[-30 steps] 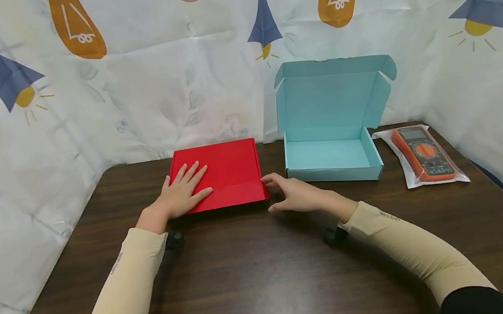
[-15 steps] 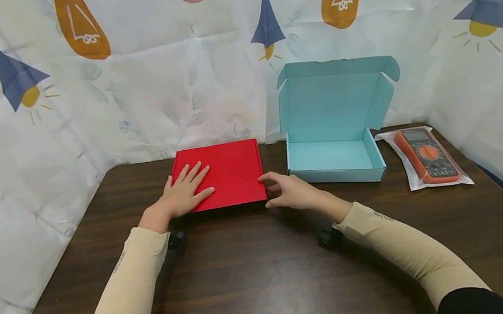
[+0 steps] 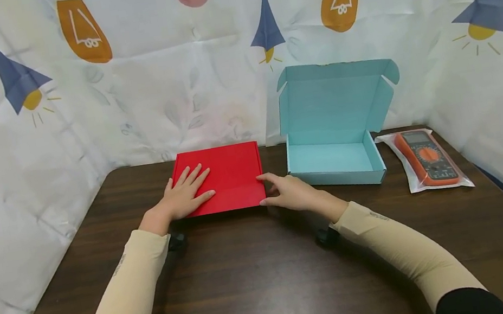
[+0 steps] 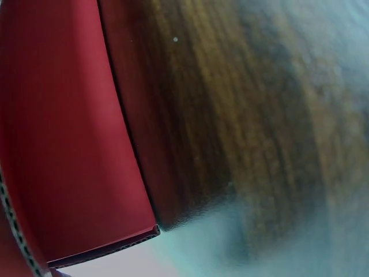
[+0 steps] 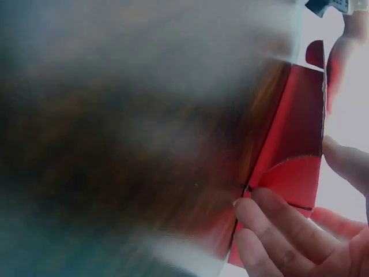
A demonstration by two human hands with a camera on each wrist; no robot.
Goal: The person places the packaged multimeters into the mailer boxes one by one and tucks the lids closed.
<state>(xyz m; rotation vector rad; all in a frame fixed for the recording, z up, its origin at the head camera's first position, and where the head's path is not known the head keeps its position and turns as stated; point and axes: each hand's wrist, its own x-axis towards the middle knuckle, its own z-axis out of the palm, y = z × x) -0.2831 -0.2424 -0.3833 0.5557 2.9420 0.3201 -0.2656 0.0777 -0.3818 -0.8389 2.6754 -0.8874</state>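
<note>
A red cardboard box (image 3: 228,169) lies on the table with its lid lowered over it. My left hand (image 3: 183,196) rests flat on the left of the lid, fingers spread. Around the front right corner, my right hand (image 3: 289,192) has its fingers bent, index fingertip at the lid's right edge and thumb at the front edge. In the right wrist view, a curved red flap (image 5: 291,176) shows beside these fingers (image 5: 288,231). The left wrist view shows the box's front wall (image 4: 69,127) and the corrugated lid edge; the left hand is out of that view.
A light blue box (image 3: 337,165) stands open at the back right, lid upright. Right of it, an orange multimeter (image 3: 426,156) lies in a clear plastic bag. The dark wood table (image 3: 252,288) ends at a printed white curtain (image 3: 221,90).
My right hand has shifted slightly left, its thumb now at the lid's front edge near the corner. The left hand keeps its place on the lid. The head view shifts slightly.
</note>
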